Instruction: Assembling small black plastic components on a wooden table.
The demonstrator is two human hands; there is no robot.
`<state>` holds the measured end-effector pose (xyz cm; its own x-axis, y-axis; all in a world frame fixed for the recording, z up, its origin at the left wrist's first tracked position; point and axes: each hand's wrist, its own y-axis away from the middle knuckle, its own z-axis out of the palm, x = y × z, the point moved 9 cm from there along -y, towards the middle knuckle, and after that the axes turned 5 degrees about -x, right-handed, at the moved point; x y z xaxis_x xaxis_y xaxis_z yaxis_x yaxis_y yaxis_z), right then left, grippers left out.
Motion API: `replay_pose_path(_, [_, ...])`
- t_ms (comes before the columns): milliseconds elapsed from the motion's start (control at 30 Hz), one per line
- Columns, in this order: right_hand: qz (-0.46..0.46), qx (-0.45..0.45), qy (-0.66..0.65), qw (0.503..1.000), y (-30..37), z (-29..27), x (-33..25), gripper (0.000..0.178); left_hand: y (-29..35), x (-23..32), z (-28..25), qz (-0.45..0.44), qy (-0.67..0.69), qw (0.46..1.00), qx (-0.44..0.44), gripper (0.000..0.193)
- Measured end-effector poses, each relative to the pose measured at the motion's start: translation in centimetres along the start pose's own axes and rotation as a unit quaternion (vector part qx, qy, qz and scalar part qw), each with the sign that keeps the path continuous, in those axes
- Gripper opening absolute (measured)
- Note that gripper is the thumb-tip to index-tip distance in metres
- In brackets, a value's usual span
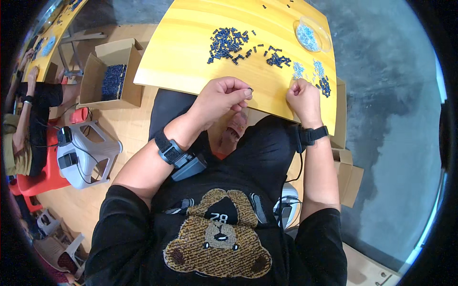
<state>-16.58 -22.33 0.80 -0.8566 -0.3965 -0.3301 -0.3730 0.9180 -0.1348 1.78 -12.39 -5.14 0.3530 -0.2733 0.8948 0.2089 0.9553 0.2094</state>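
A small black part [251, 89] is showing in the pinch of the left hand [219, 99], by the near edge of the yellow worktop [186, 59]; the grip is hiding its direction and long axis. The right hand [304, 98] is resting curled near the near-right corner, possible contents unclear. Leftward, a cardboard box [135, 78] is standing on the floor [128, 126].

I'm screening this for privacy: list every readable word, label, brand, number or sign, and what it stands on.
White number on the black shirt: readable, but not copied out here.
No other text is readable; any marks on the open cardboard box are too small or blurred.
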Motion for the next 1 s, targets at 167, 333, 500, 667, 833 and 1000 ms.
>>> replay_pose_path(167, [0.0,0.016,-0.063,0.998,1.2,-0.1,0.5,0.003,0.8,0.6,0.9,0.013,-0.016,1.0,0.003,0.019])
replay_pose_path(333, [0.066,-0.005,-0.252,0.966,2.8,-0.6,0.8,0.012,2.0,1.4,2.2,0.033,-0.039,0.999,-0.013,0.019])
replay_pose_path(500, [0.114,-0.086,-0.496,0.857,5.1,-0.8,-2.2,0.009,2.8,2.1,4.1,0.048,-0.047,0.997,-0.033,0.016])
replay_pose_path(667, [0.084,-0.115,-0.632,0.762,6.9,-1.0,-6.0,0.012,3.6,2.6,4.9,0.063,-0.079,0.994,-0.03,0.016])
replay_pose_path(833, [0.073,-0.11,-0.657,0.743,8.0,-1.1,-7.4,0.011,4.1,2.8,5.2,0.08,-0.096,0.992,-0.035,0.015])
replay_pose_path(1000, [0.073,-0.093,-0.655,0.746,8.3,-1.2,-7.6,0.01,4.4,2.8,5.4,0.091,-0.1,0.99,-0.033,0.014])
